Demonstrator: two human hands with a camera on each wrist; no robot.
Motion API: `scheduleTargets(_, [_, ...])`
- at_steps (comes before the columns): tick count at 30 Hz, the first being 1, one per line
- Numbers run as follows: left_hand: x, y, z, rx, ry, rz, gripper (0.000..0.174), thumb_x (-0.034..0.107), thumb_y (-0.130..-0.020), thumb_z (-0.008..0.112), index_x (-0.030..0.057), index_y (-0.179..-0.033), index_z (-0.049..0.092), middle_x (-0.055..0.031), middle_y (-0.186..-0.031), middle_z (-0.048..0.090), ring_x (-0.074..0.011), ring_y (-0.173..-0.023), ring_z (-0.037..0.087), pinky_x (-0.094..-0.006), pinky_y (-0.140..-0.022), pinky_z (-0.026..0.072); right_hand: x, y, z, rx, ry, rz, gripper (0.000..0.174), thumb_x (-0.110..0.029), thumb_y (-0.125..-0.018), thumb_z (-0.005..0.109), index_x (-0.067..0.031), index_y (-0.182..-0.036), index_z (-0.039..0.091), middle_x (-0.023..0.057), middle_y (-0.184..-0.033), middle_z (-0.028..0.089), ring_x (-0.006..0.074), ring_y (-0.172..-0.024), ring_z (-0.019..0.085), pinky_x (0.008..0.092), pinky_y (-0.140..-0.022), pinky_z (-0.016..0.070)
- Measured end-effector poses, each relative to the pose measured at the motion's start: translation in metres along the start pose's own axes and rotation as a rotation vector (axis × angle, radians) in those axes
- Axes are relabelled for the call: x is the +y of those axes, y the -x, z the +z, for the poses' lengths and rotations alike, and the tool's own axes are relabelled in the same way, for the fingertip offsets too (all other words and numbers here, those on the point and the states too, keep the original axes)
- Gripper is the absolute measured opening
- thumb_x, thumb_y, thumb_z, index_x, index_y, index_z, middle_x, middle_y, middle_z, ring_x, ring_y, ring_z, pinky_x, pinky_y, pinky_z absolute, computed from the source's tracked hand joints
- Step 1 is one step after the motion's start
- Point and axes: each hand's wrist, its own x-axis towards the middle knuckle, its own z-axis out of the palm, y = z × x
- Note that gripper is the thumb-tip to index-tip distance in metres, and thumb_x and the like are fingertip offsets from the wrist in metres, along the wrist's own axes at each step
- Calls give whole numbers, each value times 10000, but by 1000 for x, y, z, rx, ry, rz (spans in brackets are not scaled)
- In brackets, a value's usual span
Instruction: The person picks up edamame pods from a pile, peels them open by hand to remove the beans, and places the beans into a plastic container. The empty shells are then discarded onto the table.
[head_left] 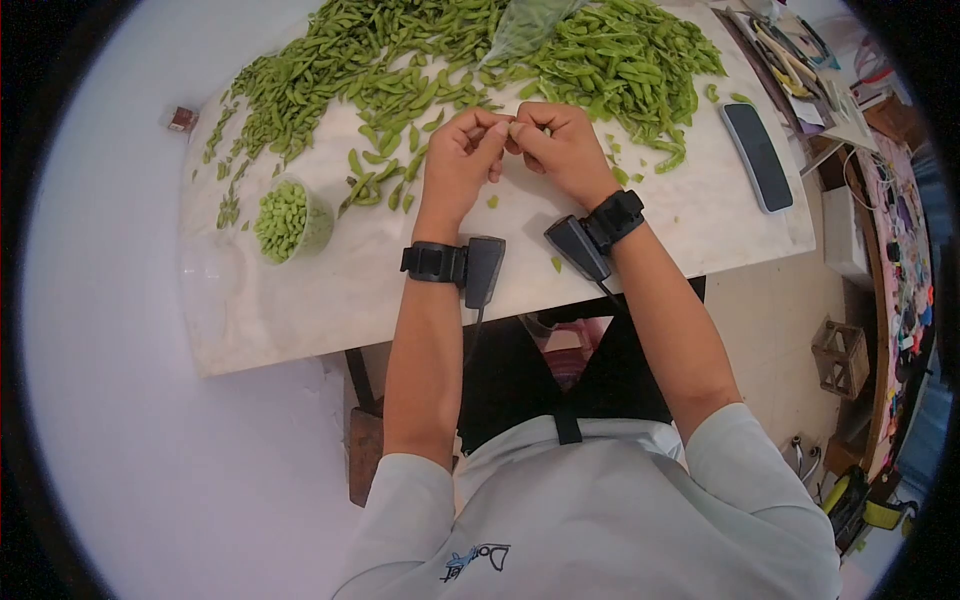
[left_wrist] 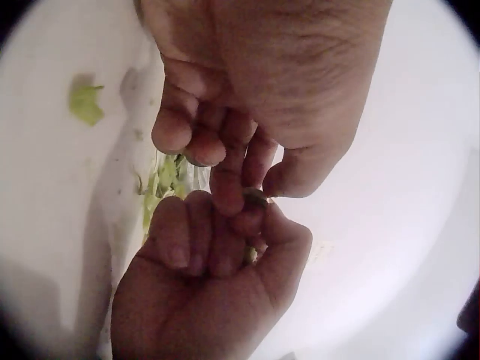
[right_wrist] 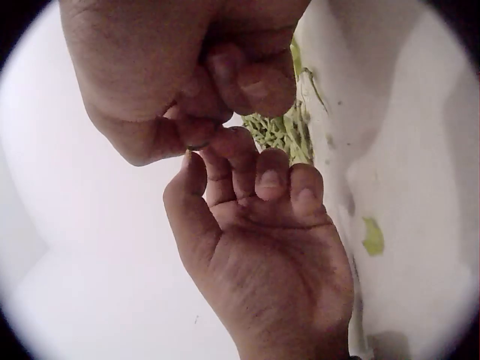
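Observation:
My left hand (head_left: 458,165) and right hand (head_left: 565,150) meet fingertip to fingertip above the table. Between them they pinch a small green edamame pod (left_wrist: 256,196), mostly hidden by the fingers. The right thumb and forefinger grip it in the left wrist view, and another bit of green shows inside that hand's curled fingers. The left thumb and forefinger close on it from the other side, the other left fingers bent loosely in the right wrist view. Beyond the hands lie loose edamame pods (head_left: 385,175). A cup of shelled beans (head_left: 283,222) stands left of the left hand.
A wide heap of pods (head_left: 300,85) covers the back left, and another pile (head_left: 630,65) the back right, with a clear plastic bag (head_left: 525,30) between. A phone (head_left: 756,157) lies at the right. A transparent lid (head_left: 212,262) sits left of the cup. Empty shell scraps (right_wrist: 373,236) dot the white tabletop.

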Motion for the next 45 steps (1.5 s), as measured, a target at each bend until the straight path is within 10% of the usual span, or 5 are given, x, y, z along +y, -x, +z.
scheduleTargets(24, [-11, -3, -5, -29, -13, -23, 64, 69, -860, 549, 15, -893, 541, -50, -740, 618, -58, -545, 504, -204, -501, 422, -1, -1, 3, -54, 31, 72, 353, -268, -879, 597, -62, -625, 463, -13, -586, 520, 39, -513, 441, 214, -456, 348])
scheduleTargets(45, [-13, -2, -1, 65, -84, 23, 51, 23, -848, 499, 29, -894, 520, -27, -834, 607, -65, -700, 578, -204, -523, 477, 4, -3, 6, -38, -10, 83, 203, -162, -867, 580, -70, -1031, 503, 26, -718, 588, 52, -538, 469, 211, -477, 370])
